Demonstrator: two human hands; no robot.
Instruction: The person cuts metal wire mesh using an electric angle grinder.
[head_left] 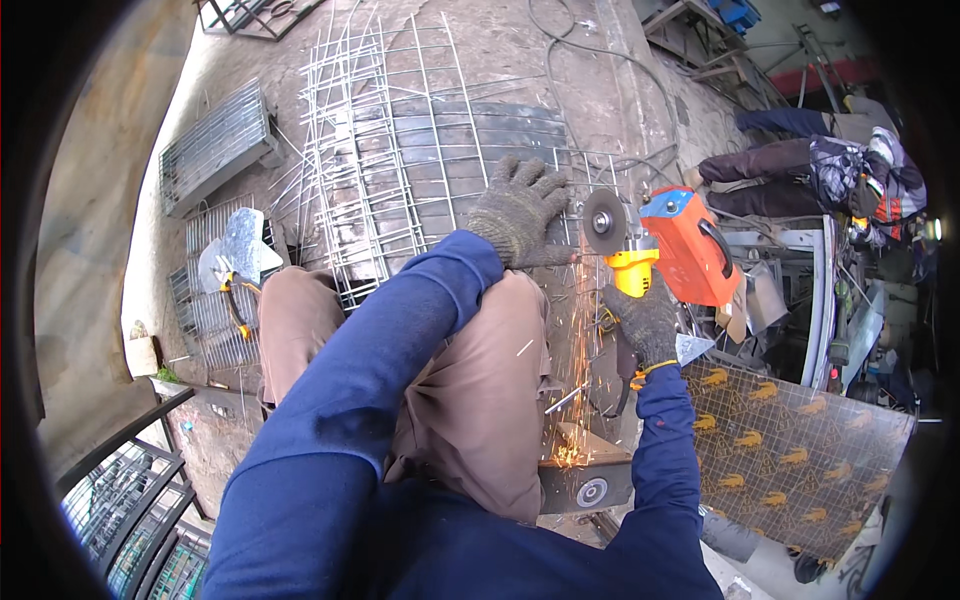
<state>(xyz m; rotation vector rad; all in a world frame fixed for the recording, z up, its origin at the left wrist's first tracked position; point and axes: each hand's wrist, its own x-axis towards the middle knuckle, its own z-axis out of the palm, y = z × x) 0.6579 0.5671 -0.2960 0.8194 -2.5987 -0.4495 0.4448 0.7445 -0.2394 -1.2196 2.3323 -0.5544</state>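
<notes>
My right hand [645, 320], in a dark knit glove, grips the yellow handle of an orange angle grinder [680, 245]. Its grey disc [604, 221] touches a wire of the steel mesh panel [400, 150] on the ground, and orange sparks fall toward my knees. My left hand [518, 210], also gloved, presses flat on the mesh just left of the disc, fingers spread. I crouch with both knees in brown trousers under my blue sleeves.
More wire grids [215, 145] lie at the left, with yellow-handled pliers [232, 290] on one. A mesh-covered sheet with yellow prints [790, 450] lies at the right. Another person [800, 170] crouches at the far right. A spare disc [592, 492] rests near my feet.
</notes>
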